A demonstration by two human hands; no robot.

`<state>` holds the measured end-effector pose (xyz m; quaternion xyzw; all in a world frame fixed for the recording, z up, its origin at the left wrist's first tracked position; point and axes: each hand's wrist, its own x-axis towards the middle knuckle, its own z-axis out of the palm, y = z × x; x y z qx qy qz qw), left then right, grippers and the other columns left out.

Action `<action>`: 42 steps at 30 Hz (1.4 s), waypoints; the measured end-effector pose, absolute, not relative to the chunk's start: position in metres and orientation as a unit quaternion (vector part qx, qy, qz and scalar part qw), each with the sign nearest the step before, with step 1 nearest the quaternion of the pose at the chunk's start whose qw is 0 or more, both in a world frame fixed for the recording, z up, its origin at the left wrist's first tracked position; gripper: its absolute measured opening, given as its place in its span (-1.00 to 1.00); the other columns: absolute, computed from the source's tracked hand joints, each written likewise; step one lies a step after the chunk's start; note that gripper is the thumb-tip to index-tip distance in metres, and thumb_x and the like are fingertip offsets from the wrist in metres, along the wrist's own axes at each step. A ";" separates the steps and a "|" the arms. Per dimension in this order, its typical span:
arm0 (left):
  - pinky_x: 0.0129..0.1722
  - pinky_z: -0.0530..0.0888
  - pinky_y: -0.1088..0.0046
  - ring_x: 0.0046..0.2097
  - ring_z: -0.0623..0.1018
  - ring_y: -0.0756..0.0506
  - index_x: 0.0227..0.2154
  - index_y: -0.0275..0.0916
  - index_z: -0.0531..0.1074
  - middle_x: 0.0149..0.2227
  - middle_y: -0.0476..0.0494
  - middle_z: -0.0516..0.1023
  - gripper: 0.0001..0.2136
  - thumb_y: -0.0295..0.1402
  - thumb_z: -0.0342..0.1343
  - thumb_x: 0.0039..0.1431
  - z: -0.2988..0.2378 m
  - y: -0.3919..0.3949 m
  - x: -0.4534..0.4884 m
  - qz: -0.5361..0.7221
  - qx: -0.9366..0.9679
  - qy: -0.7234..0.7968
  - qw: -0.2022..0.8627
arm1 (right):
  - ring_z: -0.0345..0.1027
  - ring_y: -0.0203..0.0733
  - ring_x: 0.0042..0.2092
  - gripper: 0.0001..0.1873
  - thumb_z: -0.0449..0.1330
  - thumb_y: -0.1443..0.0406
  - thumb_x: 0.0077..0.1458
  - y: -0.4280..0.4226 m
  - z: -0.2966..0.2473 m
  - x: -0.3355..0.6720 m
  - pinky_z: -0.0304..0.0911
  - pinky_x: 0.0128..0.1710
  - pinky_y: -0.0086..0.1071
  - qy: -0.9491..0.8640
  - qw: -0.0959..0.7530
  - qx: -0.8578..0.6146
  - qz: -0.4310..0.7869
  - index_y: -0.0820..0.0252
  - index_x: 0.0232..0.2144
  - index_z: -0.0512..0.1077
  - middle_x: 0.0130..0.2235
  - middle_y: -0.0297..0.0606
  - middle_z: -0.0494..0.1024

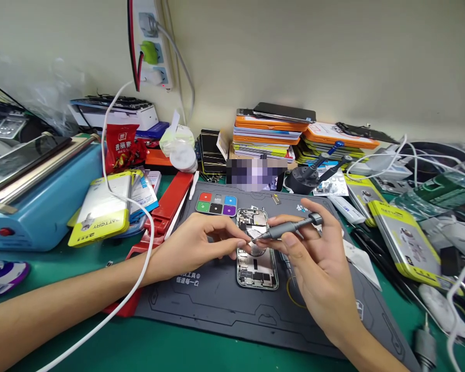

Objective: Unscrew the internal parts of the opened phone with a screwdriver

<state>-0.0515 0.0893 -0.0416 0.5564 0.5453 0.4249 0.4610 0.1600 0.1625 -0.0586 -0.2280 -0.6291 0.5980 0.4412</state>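
My right hand [321,263] is closed around a grey precision screwdriver [290,227], its tip pointing left and slightly down. At that tip my left hand [205,237] pinches with thumb and forefinger; whatever sits between them is too small to make out. Beneath both hands an opened phone [258,271] lies on the dark grey work mat [232,310], its inner boards and parts exposed. The fingers partly cover the phone's middle. Just behind it is a screw tray with coloured squares [216,204]. Tiny brass-coloured pieces [276,199] rest near the phone's top end.
A white cable [149,243] crosses over my left forearm. Red tool strips [170,204] and a blue machine [50,206] stand left. Stacked orange boxes [267,129] and a screwdriver holder [302,181] are behind. Yellow battery packs [405,243] lie right; a handheld tool [425,341] sits front right.
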 end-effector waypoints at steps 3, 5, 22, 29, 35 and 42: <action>-0.32 0.46 0.72 -0.34 0.58 0.12 -0.23 -0.26 0.61 -0.37 -0.01 0.63 -0.84 -0.29 0.20 0.27 -0.043 0.089 -0.052 0.428 0.555 0.548 0.456 | 0.52 -0.16 -0.05 -0.48 0.11 0.30 0.39 0.165 -0.061 0.160 0.55 -0.04 -0.12 -0.613 0.440 -0.230 0.615 0.08 0.29 0.04 0.00 -0.09 0.47; -0.32 0.46 0.72 -0.33 0.59 0.12 -0.22 -0.25 0.61 -0.36 0.00 0.63 -0.83 -0.28 0.20 0.28 -0.044 0.089 -0.053 0.430 0.558 0.545 0.455 | 0.52 -0.16 -0.05 -0.49 0.12 0.29 0.38 0.166 -0.062 0.160 0.55 -0.03 -0.11 -0.602 0.437 -0.233 0.627 0.07 0.27 0.05 0.00 -0.09 0.48; -0.33 0.47 0.63 -0.33 0.59 0.07 -0.17 -0.19 0.64 -0.36 -0.02 0.62 -0.79 -0.21 0.20 0.28 -0.051 0.091 -0.055 0.427 0.557 0.539 0.467 | 0.54 -0.15 -0.07 -0.51 0.16 0.24 0.36 0.167 -0.063 0.159 0.54 -0.02 -0.16 -0.587 0.418 -0.253 0.646 0.04 0.23 0.09 0.02 -0.09 0.50; -0.33 0.47 0.64 -0.33 0.59 0.08 -0.19 -0.19 0.63 -0.35 0.00 0.63 -0.80 -0.21 0.21 0.27 -0.050 0.090 -0.055 0.426 0.561 0.533 0.469 | 0.56 -0.13 -0.09 -0.51 0.15 0.26 0.37 0.167 -0.062 0.159 0.54 -0.04 -0.16 -0.584 0.410 -0.240 0.658 0.03 0.24 0.08 0.02 -0.10 0.50; -0.34 0.47 0.66 -0.33 0.59 0.09 -0.19 -0.22 0.64 -0.35 -0.02 0.63 -0.81 -0.23 0.22 0.26 -0.049 0.092 -0.055 0.431 0.546 0.526 0.489 | 0.56 -0.17 -0.11 -0.50 0.17 0.25 0.35 0.168 -0.061 0.158 0.54 -0.03 -0.23 -0.574 0.403 -0.248 0.669 0.04 0.23 0.07 0.01 -0.11 0.50; -0.33 0.50 0.69 -0.35 0.59 0.11 -0.20 -0.21 0.64 -0.33 0.00 0.64 -0.83 -0.26 0.25 0.24 -0.049 0.093 -0.054 0.444 0.530 0.511 0.510 | 0.56 -0.14 -0.08 -0.49 0.16 0.24 0.37 0.166 -0.057 0.159 0.53 0.02 -0.20 -0.550 0.384 -0.269 0.691 -0.02 0.26 0.08 0.05 -0.18 0.47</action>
